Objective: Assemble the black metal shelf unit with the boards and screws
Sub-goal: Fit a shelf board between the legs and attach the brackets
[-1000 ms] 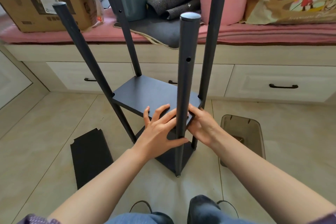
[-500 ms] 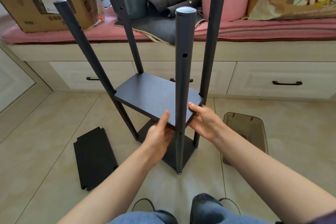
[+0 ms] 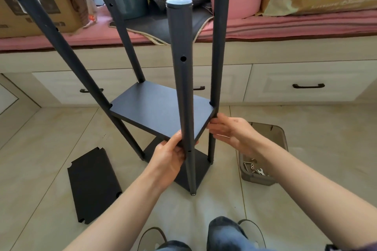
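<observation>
The left hand [image 3: 169,157] grasped the stiff, light-looking middle board [image 3: 161,112] at its 6 o'clock corner, while the right hand [image 3: 230,130] touched its 3 o'clock edge with straight fingers, probably the best places to hold.

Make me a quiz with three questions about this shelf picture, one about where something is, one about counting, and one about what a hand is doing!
1. Where does the spare black board lie?
A. On the floor left of the shelf unit
B. On the pink cushion
C. Inside the grey tray

2. How many upright black poles does the shelf unit have?
A. Two
B. Four
C. Six

3. What is the left hand doing?
A. Resting on the floor
B. Holding a wrench
C. Gripping the middle board's near edge by the front pole

Answers: 1 A, the board lies flat on the tiles. 2 B, one pole stands at each corner. 3 C, its fingers curl on the board edge beside the pole.
</observation>
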### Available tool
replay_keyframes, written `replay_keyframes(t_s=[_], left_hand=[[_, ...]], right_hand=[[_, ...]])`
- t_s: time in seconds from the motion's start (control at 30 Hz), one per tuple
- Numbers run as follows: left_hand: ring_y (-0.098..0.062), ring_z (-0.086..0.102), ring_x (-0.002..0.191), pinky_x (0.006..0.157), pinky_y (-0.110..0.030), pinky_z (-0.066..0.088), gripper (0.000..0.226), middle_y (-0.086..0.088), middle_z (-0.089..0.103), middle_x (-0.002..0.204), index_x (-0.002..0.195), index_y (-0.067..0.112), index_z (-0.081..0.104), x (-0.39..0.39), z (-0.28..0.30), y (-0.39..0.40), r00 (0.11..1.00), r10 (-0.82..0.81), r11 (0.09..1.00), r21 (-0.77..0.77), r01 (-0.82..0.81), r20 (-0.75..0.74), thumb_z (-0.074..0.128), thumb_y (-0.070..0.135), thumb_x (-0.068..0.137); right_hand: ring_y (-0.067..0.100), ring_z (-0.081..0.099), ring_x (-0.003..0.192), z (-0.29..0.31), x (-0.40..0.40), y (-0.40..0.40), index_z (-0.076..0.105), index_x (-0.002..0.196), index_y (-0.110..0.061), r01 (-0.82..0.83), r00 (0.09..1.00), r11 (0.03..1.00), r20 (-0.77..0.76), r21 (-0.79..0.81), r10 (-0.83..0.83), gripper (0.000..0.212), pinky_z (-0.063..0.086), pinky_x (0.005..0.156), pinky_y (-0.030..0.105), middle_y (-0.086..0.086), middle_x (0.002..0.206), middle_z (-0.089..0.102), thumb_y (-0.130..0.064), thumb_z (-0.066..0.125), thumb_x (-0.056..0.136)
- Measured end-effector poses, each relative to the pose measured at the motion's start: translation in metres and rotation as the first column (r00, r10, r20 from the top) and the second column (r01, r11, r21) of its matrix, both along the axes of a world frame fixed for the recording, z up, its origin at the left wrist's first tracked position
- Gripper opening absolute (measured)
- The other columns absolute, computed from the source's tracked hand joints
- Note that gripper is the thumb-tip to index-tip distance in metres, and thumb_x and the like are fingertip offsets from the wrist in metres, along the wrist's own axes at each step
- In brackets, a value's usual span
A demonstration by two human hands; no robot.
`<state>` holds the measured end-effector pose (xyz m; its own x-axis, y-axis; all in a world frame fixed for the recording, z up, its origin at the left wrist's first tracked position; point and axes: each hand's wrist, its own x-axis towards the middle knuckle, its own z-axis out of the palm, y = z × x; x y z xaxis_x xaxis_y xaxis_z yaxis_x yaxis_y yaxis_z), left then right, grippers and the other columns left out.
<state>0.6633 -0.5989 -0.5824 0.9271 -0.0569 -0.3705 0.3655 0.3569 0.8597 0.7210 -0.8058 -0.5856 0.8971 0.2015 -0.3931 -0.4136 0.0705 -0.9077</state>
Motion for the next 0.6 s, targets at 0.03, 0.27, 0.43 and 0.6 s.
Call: replay_keyframes(t_s=[0.03, 0.27, 0.43, 0.6], left_hand=[[-0.026, 0.073, 0.105, 0.075, -0.027, 0.057, 0.038, -0.003, 0.076, 0.103, 0.096, 0.023, 0.082, 0.000, 0.000, 0.000, 1.000, 0.002, 1.000, -0.004, -0.002, -0.001, 0.077, 0.048, 0.067], [-0.023, 0.074, 0.099, 0.068, -0.025, 0.059, 0.029, -0.001, 0.076, 0.095, 0.093, 0.024, 0.082, 0.004, 0.000, -0.007, 1.000, 0.009, 1.000, 0.012, -0.009, -0.006, 0.069, 0.044, 0.075], [-0.021, 0.074, 0.097, 0.075, -0.027, 0.059, 0.030, 0.000, 0.074, 0.093, 0.089, 0.024, 0.083, 0.003, 0.002, -0.011, 1.000, 0.022, 1.000, 0.022, -0.022, -0.006, 0.070, 0.045, 0.073], [-0.019, 0.075, 0.093, 0.078, -0.030, 0.057, 0.025, 0.000, 0.074, 0.088, 0.084, 0.024, 0.083, 0.000, 0.006, -0.015, 0.999, 0.038, 0.999, 0.024, -0.038, -0.020, 0.068, 0.042, 0.075]], right_hand=[[0.012, 0.071, 0.099, -0.008, -0.002, -0.013, 0.065, 0.114, -0.014, -0.005, 1.000, 0.997, 0.016, -0.071, 0.006, 0.036, 0.055, 0.088, 0.027, 0.000, 0.103, 0.076, -0.044, 0.056, 0.096], [0.020, 0.065, 0.103, -0.108, -0.035, -0.085, 0.066, 0.118, -0.011, -0.242, 0.961, 0.534, -0.124, -0.810, 0.247, 0.036, 0.050, 0.086, 0.029, 0.007, 0.116, 0.069, -0.038, 0.059, 0.096], [0.027, 0.058, 0.119, -0.136, -0.052, -0.087, 0.062, 0.126, -0.013, -0.318, 0.924, 0.355, -0.202, -0.879, 0.326, 0.041, 0.048, 0.096, 0.036, 0.009, 0.128, 0.064, -0.039, 0.058, 0.095], [0.028, 0.061, 0.111, -0.142, -0.068, -0.076, 0.066, 0.118, -0.018, -0.306, 0.894, 0.258, -0.183, -0.916, 0.410, 0.025, 0.052, 0.089, 0.038, 0.006, 0.119, 0.067, -0.022, 0.054, 0.096]])
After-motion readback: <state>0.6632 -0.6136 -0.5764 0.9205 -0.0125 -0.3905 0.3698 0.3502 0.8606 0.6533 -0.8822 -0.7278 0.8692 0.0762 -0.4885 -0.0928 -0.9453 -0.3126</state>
